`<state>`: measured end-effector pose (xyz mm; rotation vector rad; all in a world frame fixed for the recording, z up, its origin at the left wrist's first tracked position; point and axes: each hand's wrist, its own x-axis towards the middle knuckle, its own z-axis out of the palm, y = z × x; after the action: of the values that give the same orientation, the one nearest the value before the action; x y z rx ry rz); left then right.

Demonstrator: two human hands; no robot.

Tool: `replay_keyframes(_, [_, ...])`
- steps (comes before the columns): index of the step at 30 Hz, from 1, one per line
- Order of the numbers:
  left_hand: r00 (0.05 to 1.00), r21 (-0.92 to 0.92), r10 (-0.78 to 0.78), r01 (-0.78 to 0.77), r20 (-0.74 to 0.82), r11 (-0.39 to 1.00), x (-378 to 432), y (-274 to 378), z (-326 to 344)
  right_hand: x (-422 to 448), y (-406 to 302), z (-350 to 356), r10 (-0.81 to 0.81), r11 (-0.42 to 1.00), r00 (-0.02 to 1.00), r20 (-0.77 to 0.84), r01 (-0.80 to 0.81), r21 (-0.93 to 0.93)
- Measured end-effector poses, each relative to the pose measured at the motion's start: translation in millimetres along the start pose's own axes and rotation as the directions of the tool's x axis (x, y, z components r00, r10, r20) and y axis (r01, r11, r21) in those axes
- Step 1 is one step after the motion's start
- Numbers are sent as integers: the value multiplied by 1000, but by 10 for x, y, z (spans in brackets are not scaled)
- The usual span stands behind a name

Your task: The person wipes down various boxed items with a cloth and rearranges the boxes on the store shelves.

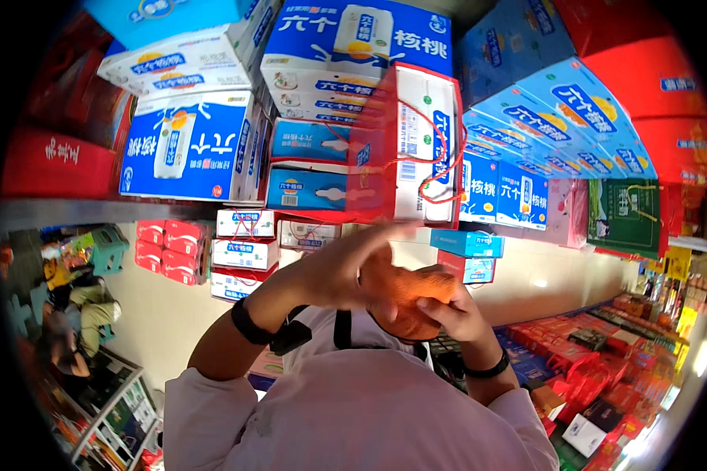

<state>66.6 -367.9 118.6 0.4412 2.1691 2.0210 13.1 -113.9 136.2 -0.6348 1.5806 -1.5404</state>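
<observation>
An orange cloth (409, 294) is bunched up in front of my chest. My right hand (462, 315) grips its right side, with the thumb lying over the fabric. On the cloth's left is my left hand (347, 268), blurred, its fingers stretched up and across; whether it grips the cloth is unclear. Dark bands circle both wrists. Just beyond the hands stands a red and white gift carton (424, 141) with red cord handles. Blue and white drink cartons (182, 147) are stacked to its left and behind it.
Light blue cartons (565, 118) are piled at upper right, near a green gift box (624, 218). Red cola packs (171, 250) stand on the floor at left. A person (65, 335) is at far left near a shelf (115, 412). Red boxes (595, 365) spread at lower right.
</observation>
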Motion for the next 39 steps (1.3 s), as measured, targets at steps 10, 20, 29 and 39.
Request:
replay_keyframes(10, [638, -784, -599, -10, -484, 621, -916, -825, -137, 1309, -244, -452, -393, 281, 916, 85, 208, -937])
replay_keyframes(20, [650, -18, -13, -1, -760, 1000, 418, -814, 787, 1527, 256, -550, -216, 117, 953, 214, 242, -963])
replay_keyframes(29, [581, -166, -275, 235, -766, 958, 442, -2485, 917, 1595, 178, -530, -104, 137, 976, 190, 203, -970])
replay_keyframes(39, [640, -783, -572, -76, -513, 617, 416, -3362, 585, 1689, 127, -277, -71, 58, 982, 175, 179, -982])
